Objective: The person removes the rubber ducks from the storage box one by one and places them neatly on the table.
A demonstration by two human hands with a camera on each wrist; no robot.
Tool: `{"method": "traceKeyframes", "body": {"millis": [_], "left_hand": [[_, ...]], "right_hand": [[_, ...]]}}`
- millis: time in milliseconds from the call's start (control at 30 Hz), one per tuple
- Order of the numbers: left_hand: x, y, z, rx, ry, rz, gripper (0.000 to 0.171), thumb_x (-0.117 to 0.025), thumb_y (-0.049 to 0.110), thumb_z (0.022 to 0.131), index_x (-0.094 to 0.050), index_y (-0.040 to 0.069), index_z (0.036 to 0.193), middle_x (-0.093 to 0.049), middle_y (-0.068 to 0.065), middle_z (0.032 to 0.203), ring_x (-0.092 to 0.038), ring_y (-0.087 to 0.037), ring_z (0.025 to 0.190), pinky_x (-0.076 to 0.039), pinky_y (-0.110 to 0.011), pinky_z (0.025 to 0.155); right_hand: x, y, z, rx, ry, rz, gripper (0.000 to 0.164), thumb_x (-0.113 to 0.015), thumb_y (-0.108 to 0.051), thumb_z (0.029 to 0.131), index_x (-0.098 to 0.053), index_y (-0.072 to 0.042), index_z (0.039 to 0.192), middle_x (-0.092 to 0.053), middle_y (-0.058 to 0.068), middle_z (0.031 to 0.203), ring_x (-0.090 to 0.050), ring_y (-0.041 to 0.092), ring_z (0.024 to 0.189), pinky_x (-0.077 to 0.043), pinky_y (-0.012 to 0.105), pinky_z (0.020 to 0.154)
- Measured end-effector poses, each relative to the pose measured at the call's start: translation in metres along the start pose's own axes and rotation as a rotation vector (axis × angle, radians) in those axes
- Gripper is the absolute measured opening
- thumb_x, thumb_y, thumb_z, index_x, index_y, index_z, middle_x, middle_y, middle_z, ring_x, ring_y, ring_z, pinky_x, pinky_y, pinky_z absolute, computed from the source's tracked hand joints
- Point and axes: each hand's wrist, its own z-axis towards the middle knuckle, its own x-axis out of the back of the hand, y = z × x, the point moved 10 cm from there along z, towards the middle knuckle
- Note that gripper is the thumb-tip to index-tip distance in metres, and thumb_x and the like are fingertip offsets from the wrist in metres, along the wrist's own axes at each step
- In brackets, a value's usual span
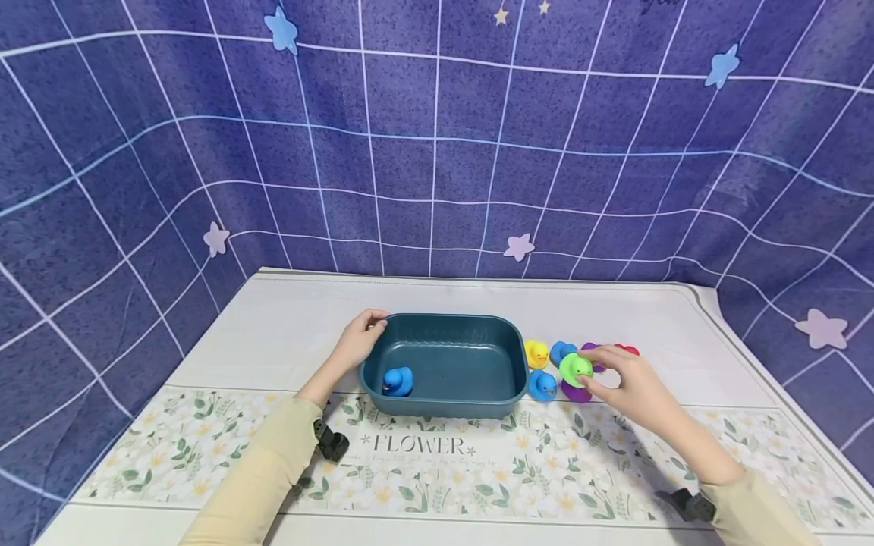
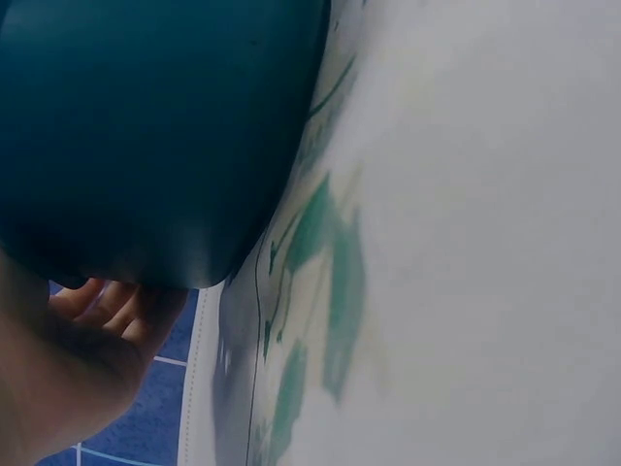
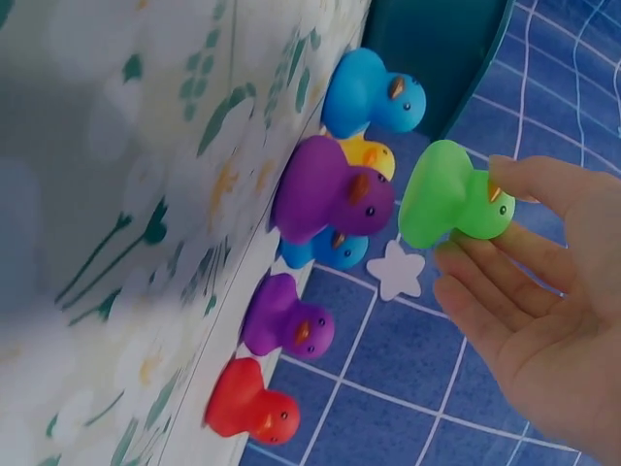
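Observation:
A teal plastic basin sits on the table, with a blue rubber duck in its left front corner. My left hand grips the basin's rim at the back left corner; its fingers curl at the edge in the left wrist view. Between thumb and fingers, my right hand pinches a green rubber duck by the head, lifted above the others. Beside the basin stand a yellow duck, two blue ducks, the nearer one in front, two purple ducks, the larger-looking one under the green duck, and a red duck.
A white tabletop carries a floral mat strip along its front. Behind and beside it hangs a purple-blue curtain with grid lines and stars. The loose ducks stand close together along the basin's right wall.

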Motion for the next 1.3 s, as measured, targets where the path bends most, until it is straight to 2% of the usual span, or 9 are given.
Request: {"method": "traceKeyframes", "body": {"millis": [67,167,267,433,933,1067,1300], "left_hand": [[0.000,0.000,0.000,0.001,-0.001,-0.002,0.029,-0.044,0.016,0.100,-0.054,0.001,0.122,-0.057,-0.019,0.120,-0.052,-0.031,0.110,-0.043,-0.044,0.094],[-0.001,0.001,0.000,-0.001,-0.001,-0.008,0.029,-0.044,0.016,0.100,-0.054,0.001,0.122,-0.057,-0.019,0.119,-0.052,-0.031,0.109,-0.043,-0.044,0.094],[-0.001,0.001,0.000,-0.007,-0.001,-0.008,0.029,-0.044,0.016,0.100,-0.054,0.001,0.122,-0.058,-0.019,0.118,-0.053,-0.030,0.108,-0.043,-0.043,0.093],[-0.001,0.001,0.000,-0.011,-0.002,-0.007,0.029,-0.044,0.015,0.100,-0.054,0.000,0.122,-0.058,-0.020,0.117,-0.053,-0.030,0.107,-0.043,-0.043,0.091],[0.000,-0.001,0.000,-0.017,0.002,-0.007,0.028,-0.044,0.016,0.100,-0.054,0.000,0.121,-0.058,-0.020,0.117,-0.053,-0.031,0.108,-0.043,-0.044,0.093],[0.000,-0.001,0.000,-0.014,0.002,-0.010,0.029,-0.044,0.015,0.099,-0.054,0.000,0.121,-0.058,-0.020,0.117,-0.053,-0.032,0.110,-0.043,-0.045,0.094],[0.000,0.000,0.000,-0.008,-0.001,-0.011,0.029,-0.044,0.016,0.099,-0.054,0.000,0.121,-0.058,-0.021,0.118,-0.052,-0.032,0.111,-0.043,-0.045,0.095]], "right_hand": [[0.003,0.002,-0.002,-0.004,0.008,-0.023,0.035,-0.078,-0.007,0.072,-0.068,-0.002,0.105,-0.068,0.002,0.092,-0.059,0.013,0.080,-0.051,0.028,0.065],[0.007,0.006,-0.004,-0.012,0.020,-0.028,0.035,-0.078,-0.006,0.071,-0.068,-0.002,0.105,-0.067,0.001,0.089,-0.056,0.009,0.079,-0.053,0.031,0.066],[0.009,0.010,-0.007,-0.029,0.016,-0.009,0.034,-0.077,-0.004,0.072,-0.067,0.000,0.105,-0.066,0.002,0.089,-0.060,0.014,0.082,-0.056,0.039,0.072],[0.007,0.020,-0.012,-0.073,-0.012,0.004,0.033,-0.076,-0.004,0.074,-0.066,0.001,0.106,-0.067,0.008,0.093,-0.066,0.029,0.086,-0.055,0.043,0.074],[0.015,0.033,-0.024,-0.073,0.013,-0.069,0.036,-0.077,-0.003,0.071,-0.066,0.001,0.105,-0.069,0.009,0.093,-0.066,0.029,0.080,-0.055,0.039,0.064],[0.014,0.038,-0.026,-0.078,0.003,-0.085,0.035,-0.078,-0.004,0.071,-0.067,0.001,0.104,-0.069,0.009,0.092,-0.066,0.029,0.080,-0.054,0.037,0.062],[0.008,0.049,-0.032,-0.126,-0.058,-0.086,0.035,-0.078,-0.006,0.072,-0.066,0.002,0.104,-0.068,0.012,0.092,-0.065,0.031,0.081,-0.054,0.043,0.063]]}}
